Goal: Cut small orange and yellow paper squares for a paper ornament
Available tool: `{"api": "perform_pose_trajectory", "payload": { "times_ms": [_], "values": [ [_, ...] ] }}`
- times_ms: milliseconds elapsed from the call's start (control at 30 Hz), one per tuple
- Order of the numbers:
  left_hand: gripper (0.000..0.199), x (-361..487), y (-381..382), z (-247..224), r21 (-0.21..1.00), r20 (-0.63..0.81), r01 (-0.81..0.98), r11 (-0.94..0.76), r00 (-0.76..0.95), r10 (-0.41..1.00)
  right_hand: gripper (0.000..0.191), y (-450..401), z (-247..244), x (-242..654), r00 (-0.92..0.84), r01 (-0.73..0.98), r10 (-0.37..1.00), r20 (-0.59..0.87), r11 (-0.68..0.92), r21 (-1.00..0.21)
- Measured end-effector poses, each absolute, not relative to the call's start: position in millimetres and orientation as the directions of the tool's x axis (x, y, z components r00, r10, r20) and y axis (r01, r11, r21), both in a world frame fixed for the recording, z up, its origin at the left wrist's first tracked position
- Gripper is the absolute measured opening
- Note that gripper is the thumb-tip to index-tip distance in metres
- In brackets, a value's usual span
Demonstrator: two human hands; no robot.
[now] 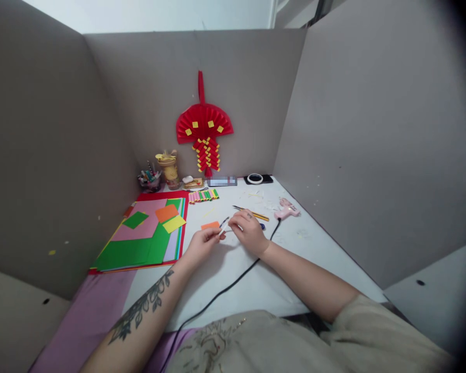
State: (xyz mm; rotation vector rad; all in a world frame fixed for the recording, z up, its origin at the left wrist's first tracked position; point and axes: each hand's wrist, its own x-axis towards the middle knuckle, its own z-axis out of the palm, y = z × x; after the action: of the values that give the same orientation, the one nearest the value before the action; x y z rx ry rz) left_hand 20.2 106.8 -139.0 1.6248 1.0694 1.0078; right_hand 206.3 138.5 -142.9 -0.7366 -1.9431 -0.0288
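My left hand (204, 244) pinches the lower end of a thin white strip (224, 226) above the middle of the table. At its upper end, the fingers of my right hand (247, 230) are closed around the strip. An orange paper piece (210, 225) lies just behind my left fingers. Behind my right hand, a yellow pencil (260, 215) and a dark-tipped tool rest on the table, partly covered by the hand. A small blue object (262, 226) shows beside my right hand.
Coloured paper sheets (134, 251) lie at left. Small paper rolls (204, 195) stand in a row at the back. A pink glue gun (287, 209) is at right, its black cord (225, 291) crossing the front. A red fan ornament (204, 122) hangs on the rear panel.
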Motion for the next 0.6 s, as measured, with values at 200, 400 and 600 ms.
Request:
{"api": "perform_pose_trajectory", "payload": {
  "times_ms": [200, 400, 600],
  "values": [
    [0.023, 22.5, 105.2, -135.5, 0.958, 0.129, 0.212, -0.191, 0.273, 0.953, 0.011, 140.6, -144.9, 205.7, -0.261, 0.502, 0.506, 0.822, 0.798, -0.332],
    [0.025, 22.5, 104.9, -138.4, 0.928, 0.142, 0.303, -0.217, 0.251, 0.957, 0.011, 140.0, -143.2, 208.1, -0.296, 0.505, 0.508, 0.809, 0.802, -0.319],
    [0.026, 20.2, 108.3, -142.3, 0.776, 0.219, 0.578, -0.253, 0.129, 0.967, 0.012, 135.2, -137.8, 209.4, -0.313, 0.502, 0.519, 0.795, 0.801, -0.326]
  ]
}}
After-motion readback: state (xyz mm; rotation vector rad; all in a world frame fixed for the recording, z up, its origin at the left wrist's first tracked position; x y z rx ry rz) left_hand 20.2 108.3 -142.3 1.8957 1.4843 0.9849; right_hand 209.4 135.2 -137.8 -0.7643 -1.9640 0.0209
